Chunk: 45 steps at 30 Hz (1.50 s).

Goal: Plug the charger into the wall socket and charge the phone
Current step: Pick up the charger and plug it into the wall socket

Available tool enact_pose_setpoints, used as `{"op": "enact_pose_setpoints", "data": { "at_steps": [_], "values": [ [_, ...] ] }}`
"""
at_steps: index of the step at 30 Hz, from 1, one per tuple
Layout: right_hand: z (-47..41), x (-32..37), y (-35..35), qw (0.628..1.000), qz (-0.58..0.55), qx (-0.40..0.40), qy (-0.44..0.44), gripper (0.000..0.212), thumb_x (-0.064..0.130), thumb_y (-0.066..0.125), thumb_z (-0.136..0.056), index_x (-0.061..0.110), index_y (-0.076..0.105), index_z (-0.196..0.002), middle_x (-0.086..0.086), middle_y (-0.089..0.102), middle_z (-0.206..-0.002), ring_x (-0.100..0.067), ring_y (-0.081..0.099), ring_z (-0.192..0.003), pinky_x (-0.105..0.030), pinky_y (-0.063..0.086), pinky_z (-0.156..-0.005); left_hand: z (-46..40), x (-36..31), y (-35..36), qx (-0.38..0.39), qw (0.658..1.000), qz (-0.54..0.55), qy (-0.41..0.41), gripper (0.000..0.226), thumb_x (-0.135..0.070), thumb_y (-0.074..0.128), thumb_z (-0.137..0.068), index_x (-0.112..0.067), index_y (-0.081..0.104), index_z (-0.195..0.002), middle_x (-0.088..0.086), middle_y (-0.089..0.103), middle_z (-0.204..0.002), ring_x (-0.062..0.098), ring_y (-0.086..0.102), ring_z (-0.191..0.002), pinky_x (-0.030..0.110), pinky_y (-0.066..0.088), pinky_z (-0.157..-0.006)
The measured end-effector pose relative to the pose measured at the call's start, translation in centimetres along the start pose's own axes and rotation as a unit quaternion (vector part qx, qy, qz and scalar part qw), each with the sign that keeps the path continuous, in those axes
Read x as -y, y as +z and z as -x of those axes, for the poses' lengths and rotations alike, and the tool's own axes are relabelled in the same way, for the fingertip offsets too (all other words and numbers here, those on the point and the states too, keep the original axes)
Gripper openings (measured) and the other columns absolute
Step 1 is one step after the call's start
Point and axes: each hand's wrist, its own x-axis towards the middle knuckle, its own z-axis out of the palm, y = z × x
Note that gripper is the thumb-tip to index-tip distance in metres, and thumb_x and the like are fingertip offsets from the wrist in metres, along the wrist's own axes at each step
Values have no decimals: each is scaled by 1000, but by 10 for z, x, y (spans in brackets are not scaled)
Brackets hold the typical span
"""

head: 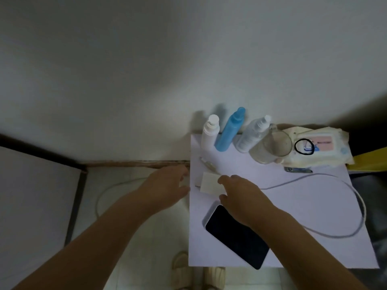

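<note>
A white square charger (209,183) lies near the left edge of the small white table (314,208). Its white cable (356,197) runs right, loops along the table's right side and comes back under my right forearm. The phone (236,237) lies face up with a dark screen at the table's front, tilted. My right hand (240,193) hovers over the charger's right end, fingers and thumb apart on either side of it. My left hand (169,185) is just left of the table edge, fingers spread, holding nothing that I can see. No wall socket is in view.
At the table's back stand a white bottle (210,135), a blue bottle (229,130), a clear bottle (252,135) and a glass (272,147). A wipes pack (318,145) carries a black hair tie. Another white cable (100,197) loops on the floor at left. Slippers (182,268) show below.
</note>
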Motion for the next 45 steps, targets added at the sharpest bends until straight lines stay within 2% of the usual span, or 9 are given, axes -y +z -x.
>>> {"op": "enact_pose_setpoints", "data": {
  "at_steps": [7,13,17,22,30,37,40,43,45],
  "values": [
    [-42,-4,30,997,27,-59,-31,49,27,51,-90,15,35,-135,-9,46,-130,-26,46,-114,-37,43,-95,-25,11,29,0,999,44,-17,44,-24,55,-86,-18,46,-128,4,53,-131,19,54,-113,29,41,-95],
    [-66,-2,50,993,78,-74,-51,70,36,66,-80,15,29,-136,-8,42,-136,-25,42,-121,-38,37,-102,-32,17,43,-2,998,52,-18,42,-23,53,-88,-20,44,-129,1,51,-133,17,52,-115,20,37,-90],
    [-73,-3,60,990,102,-93,-17,60,25,63,-84,13,34,-134,-11,44,-131,-27,44,-116,-38,39,-98,-32,22,46,-8,999,50,-19,41,-23,53,-88,-18,44,-128,0,51,-133,15,52,-114,17,34,-83],
    [-68,-5,54,992,95,-85,2,49,20,56,-89,14,35,-133,-12,44,-125,-26,49,-108,-37,45,-91,-27,26,37,-16,998,50,-26,42,-24,51,-89,-18,43,-130,2,50,-135,16,51,-116,22,38,-95],
    [-33,5,8,993,21,-117,15,58,28,65,-79,19,36,-128,-7,45,-116,-22,47,-106,-33,47,-86,-2,20,9,-57,997,58,-11,38,-25,52,-88,-17,48,-125,0,54,-128,15,52,-111,19,36,-85],
    [21,41,-59,984,-106,-139,-19,60,39,69,-73,19,41,-123,-1,56,-113,-13,52,-91,-22,42,-75,46,-19,-46,-83,984,153,24,31,-21,60,-83,-19,55,-114,-3,61,-109,14,60,-96,26,47,-83],
    [47,58,-93,973,-164,-158,-39,70,40,69,-72,18,40,-132,0,59,-111,-13,54,-91,-22,39,-72,73,-39,-73,-102,976,189,37,29,-19,65,-79,-22,57,-106,-4,65,-106,12,62,-93,31,53,-86],
    [73,74,-124,949,-267,-155,-59,53,37,71,-70,18,50,-115,5,61,-91,-13,59,-82,-23,48,-64,102,-54,-96,-123,968,209,67,23,-19,66,-77,-37,56,-88,-13,64,-95,4,64,-88,29,55,-82],
    [89,84,-141,931,-327,-148,-72,51,37,73,-70,23,51,-115,7,60,-87,-10,60,-79,-17,47,-58,121,-64,-109,-147,962,212,88,21,-23,65,-78,-38,56,-91,-16,64,-94,2,64,-86,29,57,-80]
  ]
}}
